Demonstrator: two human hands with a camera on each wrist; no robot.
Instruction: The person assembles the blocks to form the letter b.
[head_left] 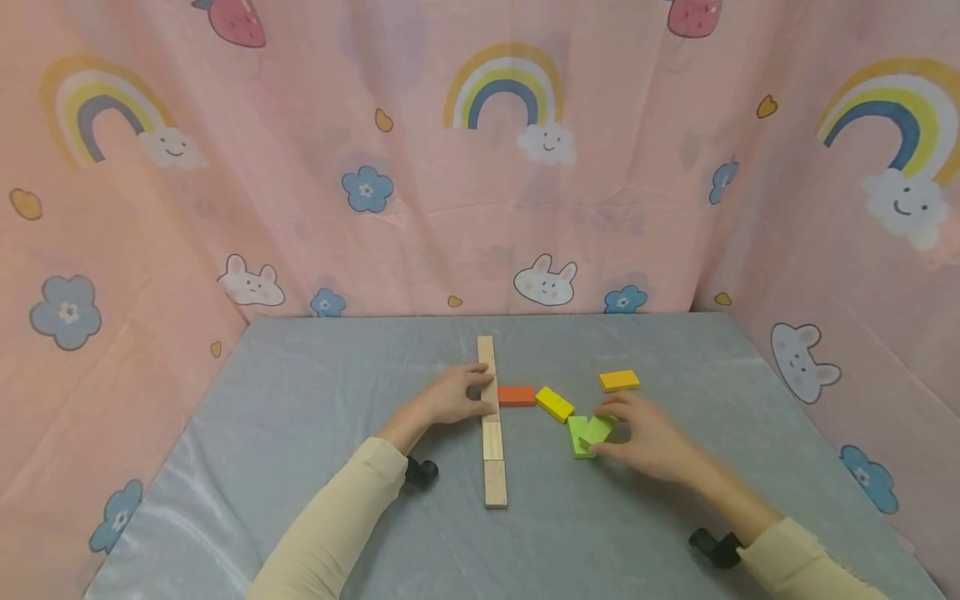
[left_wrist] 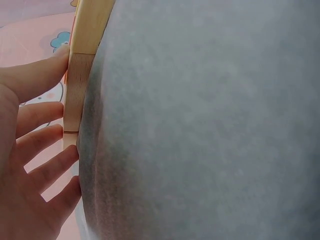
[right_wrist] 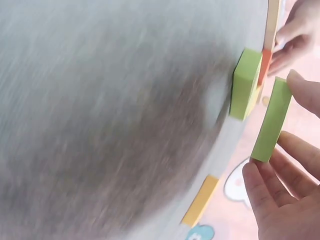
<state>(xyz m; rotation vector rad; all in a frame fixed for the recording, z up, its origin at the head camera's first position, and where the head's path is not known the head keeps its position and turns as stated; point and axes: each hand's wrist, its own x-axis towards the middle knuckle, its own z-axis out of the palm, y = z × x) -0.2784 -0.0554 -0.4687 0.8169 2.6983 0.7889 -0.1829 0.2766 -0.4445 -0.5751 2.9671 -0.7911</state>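
Note:
My right hand [head_left: 651, 437] pinches a light green block [right_wrist: 272, 120] between thumb and fingers. It is raised and tilted beside another light green block [right_wrist: 244, 86] lying on the table, and overlaps it in the head view. My left hand [head_left: 450, 394] touches the side of a straight row of plain wooden blocks [head_left: 492, 442], its fingers loosely spread along it. From that row an orange-red block [head_left: 517, 396] extends to the right. A yellow block [head_left: 555, 404] follows at an angle, leading toward the green block on the table.
An orange-yellow block [head_left: 618, 381] lies apart, beyond my right hand. Grey cloth covers the table [head_left: 360, 358]. A pink patterned curtain [head_left: 435, 233] encloses its back and sides. Dark wrist cameras sit under both forearms.

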